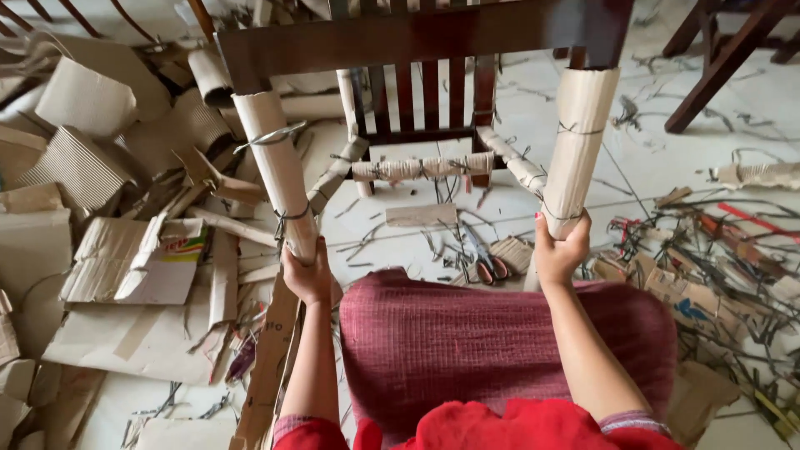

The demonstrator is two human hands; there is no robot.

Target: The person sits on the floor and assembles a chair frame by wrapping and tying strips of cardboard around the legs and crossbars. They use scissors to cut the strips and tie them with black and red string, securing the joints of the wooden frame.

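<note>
**Both hands grip the wrapped legs of an upturned chair**

Nearest the camera, a red cushioned seat (500, 350) fills the lower middle, its rounded edge just below both wrists. The left hand (307, 275) is closed around the lower end of the left chair leg (279, 171), which is sleeved in corrugated cardboard and tied with dark string. The right hand (560, 248) is clenched likewise around the end of the right chair leg (579, 142), also sleeved and tied. The two legs stand well apart, leaning slightly outward.

Between them the tiled floor (642, 158) shows an open patch, crossed only by scissors (483, 254) with orange handles, a flat cardboard strip (421, 215) and loose string offcuts. Beyond that gap runs a wrapped cross rail (421, 169) joining the far legs, then the dark slatted chair back (417, 37).

To the left, the leg's edge lies close to a crowded heap of cardboard scraps (108, 250), leaving little room. To the right, a litter of strips and cuttings (725, 258) lies near, with barer tiles farther off toward another dark wooden chair frame (725, 50).
</note>
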